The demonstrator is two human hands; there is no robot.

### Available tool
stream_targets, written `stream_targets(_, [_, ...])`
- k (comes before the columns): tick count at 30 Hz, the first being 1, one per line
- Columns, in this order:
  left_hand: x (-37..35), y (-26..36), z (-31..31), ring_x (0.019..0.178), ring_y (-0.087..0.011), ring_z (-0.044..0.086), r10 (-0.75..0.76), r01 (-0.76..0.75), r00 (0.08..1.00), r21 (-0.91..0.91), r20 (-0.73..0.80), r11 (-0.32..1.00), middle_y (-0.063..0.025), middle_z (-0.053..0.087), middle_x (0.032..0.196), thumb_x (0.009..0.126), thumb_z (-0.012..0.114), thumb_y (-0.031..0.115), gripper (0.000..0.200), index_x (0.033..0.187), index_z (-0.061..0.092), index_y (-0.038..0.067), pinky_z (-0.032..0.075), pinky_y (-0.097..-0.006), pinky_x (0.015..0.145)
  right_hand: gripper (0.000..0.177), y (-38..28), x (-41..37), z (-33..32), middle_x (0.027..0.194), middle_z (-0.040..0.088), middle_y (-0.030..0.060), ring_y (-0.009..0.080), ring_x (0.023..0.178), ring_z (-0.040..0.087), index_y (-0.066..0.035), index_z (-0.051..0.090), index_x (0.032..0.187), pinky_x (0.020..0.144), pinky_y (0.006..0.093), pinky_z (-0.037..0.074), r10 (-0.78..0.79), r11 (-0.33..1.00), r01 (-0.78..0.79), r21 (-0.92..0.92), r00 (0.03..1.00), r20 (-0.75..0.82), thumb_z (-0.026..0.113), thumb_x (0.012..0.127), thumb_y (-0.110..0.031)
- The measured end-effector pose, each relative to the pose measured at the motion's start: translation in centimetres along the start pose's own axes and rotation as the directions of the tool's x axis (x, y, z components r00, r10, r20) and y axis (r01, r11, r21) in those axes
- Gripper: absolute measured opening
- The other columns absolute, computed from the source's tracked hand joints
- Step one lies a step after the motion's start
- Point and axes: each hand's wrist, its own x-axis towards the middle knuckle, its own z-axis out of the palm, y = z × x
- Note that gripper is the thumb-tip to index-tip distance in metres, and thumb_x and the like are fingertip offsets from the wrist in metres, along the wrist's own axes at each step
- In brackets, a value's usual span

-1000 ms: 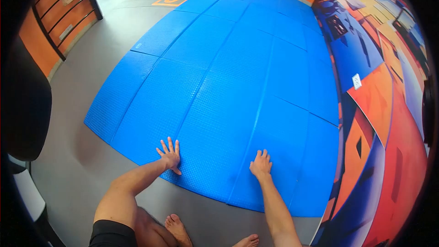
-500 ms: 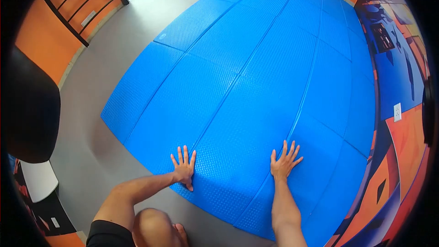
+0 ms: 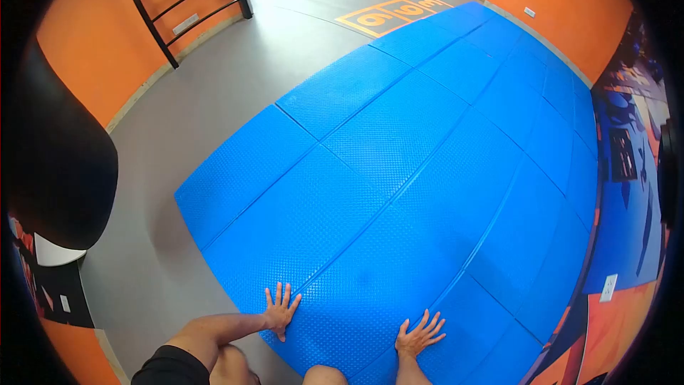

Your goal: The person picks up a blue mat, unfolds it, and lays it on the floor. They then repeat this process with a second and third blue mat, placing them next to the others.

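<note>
Left fingers [image 3: 280, 292]: spread and extended, not curled round anything; right fingers [image 3: 432, 323]: likewise fanned, released, grasping nothing. Left hand [image 3: 278, 316] appears to rest palm down on the blue mat [image 3: 427, 150], close to its near-left edge and just beside a long seam. Right hand [image 3: 413, 340] also appears laid on the mat, near the next seam; the two hands are well apart, with bare textured mat between them. Pressure under either palm: cannot tell. Change noted: one second ago the right fingers look partly bent, whereas now they are opened out like the left. Bare feet showed at the bottom of the view then; now knees [image 3: 325, 375] come up behind the hands. The view also takes in more of the far end. Judgement: support now appears shared by two flat hands, with the body drawn closer to the mat; nothing is picked up. The mat lies on the grey floor [image 3: 153, 249], spreading ahead of the person, its seams running away towards an orange wall [image 3: 556, 14], its right side along a printed mural [image 3: 630, 242] with a white outlet [image 3: 608, 288]. Left of the mat: a large black object [image 3: 64, 157], not identifiable, and farther off a set of black bars [image 3: 197, 7]. Orange floor numbers [image 3: 374, 21] lie beyond the mat's far left side.
</note>
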Motion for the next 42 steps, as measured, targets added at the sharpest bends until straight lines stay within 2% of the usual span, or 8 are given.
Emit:
stream_targets(10, [-1.6,0.1,-1.2,0.148,-0.0538,-0.007,-0.057,0.052,0.995,-0.055,-0.086,0.997,-0.0320,-0.006,0.162,0.038,0.099,0.043,0.163,0.160,-0.005,0.015,0.007,-0.0796,0.108,0.072,0.1,-0.3,1.7,0.163,0.019,0.0159,0.0394,0.153,0.010,-0.013,0.032,0.152,0.117,0.0684,0.004,-0.010,0.994,0.007,-0.107,1.000,-0.026,0.058,0.089,-0.038])
stream_targets(16, [-0.4,-1.1,6.5,0.150,-0.0432,0.018,-0.072,-0.021,0.882,-0.191,-0.466,0.981,-0.0253,0.015,0.163,0.067,0.090,0.032,0.114,0.157,0.024,0.011,0.026,-0.0606,0.116,0.063,0.0,0.7,3.6,0.165,0.020,0.0084,0.0340,0.153,0.014,-0.022,0.030,0.155,0.114,0.0697,0.013,-0.012,0.970,-0.003,-0.242,0.998,-0.062,0.043,0.100,-0.048])
stream_targets(22, [-13.4,-4.3,8.5,0.139,-0.0392,0.040,-0.159,-0.047,0.899,-0.453,-0.407,0.890,-0.0225,0.038,0.153,0.080,0.080,0.029,0.079,0.146,0.041,0.007,0.039,-0.0530,0.110,0.061,-1.5,2.8,5.5,0.156,0.037,0.0068,0.0346,0.143,0.036,-0.025,0.039,0.151,0.101,0.0706,0.036,-0.090,0.894,0.007,-0.448,0.982,-0.163,0.046,0.098,-0.054])
stream_targets(28, [-33.2,-10.8,20.3,0.118,-0.0392,0.059,-0.509,0.179,0.828,-0.749,-0.236,0.638,-0.0193,0.061,0.130,0.083,0.076,0.027,0.062,0.135,0.053,0.005,0.048,-0.0463,0.101,0.067,-12.4,9.0,5.2,0.140,0.050,0.0187,0.0383,0.129,0.048,-0.003,0.050,0.138,0.100,0.0586,0.044,0.321,0.942,-0.306,-0.138,0.941,0.109,0.064,0.090,-0.048])
stream_targets(30, [-39.2,-9.1,27.5,0.118,-0.0397,0.059,-0.691,0.272,0.705,-0.837,-0.163,0.475,-0.0195,0.062,0.130,0.082,0.077,0.026,0.062,0.135,0.053,0.004,0.047,-0.0464,0.102,0.066,-16.2,7.4,7.1,0.137,0.051,0.0257,0.0408,0.128,0.047,0.003,0.051,0.136,0.106,0.0506,0.042,-0.208,0.971,0.210,0.117,0.978,-0.034,0.073,0.086,-0.033])
stream_targets(33, [-46.2,-4.8,35.4,0.129,-0.0399,0.051,-0.883,0.302,0.469,-0.941,0.005,0.155,-0.0218,0.054,0.140,0.080,0.080,0.028,0.075,0.142,0.045,0.003,0.042,-0.0463,0.110,0.062,-27.8,0.6,9.5,0.133,0.055,0.0279,0.0408,0.127,0.049,0.008,0.054,0.132,0.111,0.0459,0.036,-0.724,0.626,0.723,0.292,0.678,-0.127,0.077,0.082,-0.019])
stream_targets(38, [-45.5,7.1,45.9,0.140,-0.0422,0.036,-0.935,0.242,0.066,-0.915,0.347,-0.322,-0.0255,0.037,0.151,0.067,0.091,0.030,0.107,0.151,0.030,0.005,0.034,-0.0482,0.116,0.057,-41.3,-20.6,9.8,0.131,0.052,0.0234,0.0386,0.127,0.046,0.005,0.050,0.131,0.113,0.0448,0.032,-0.999,0.040,0.716,0.697,0.052,0.003,0.067,0.079,-0.009])
stream_targets(42, [-42.8,15.1,49.9,0.142,-0.0449,0.031,-0.799,0.144,-0.068,-0.786,0.598,-0.601,-0.0273,0.028,0.156,0.058,0.096,0.032,0.122,0.154,0.025,0.005,0.032,-0.0500,0.117,0.049,-41.5,-36.1,6.8,0.127,0.055,0.0200,0.0351,0.120,0.053,0.001,0.053,0.128,0.106,0.0428,0.041,-0.915,-0.060,0.581,0.812,-0.356,0.187,0.066,0.081,-0.006])
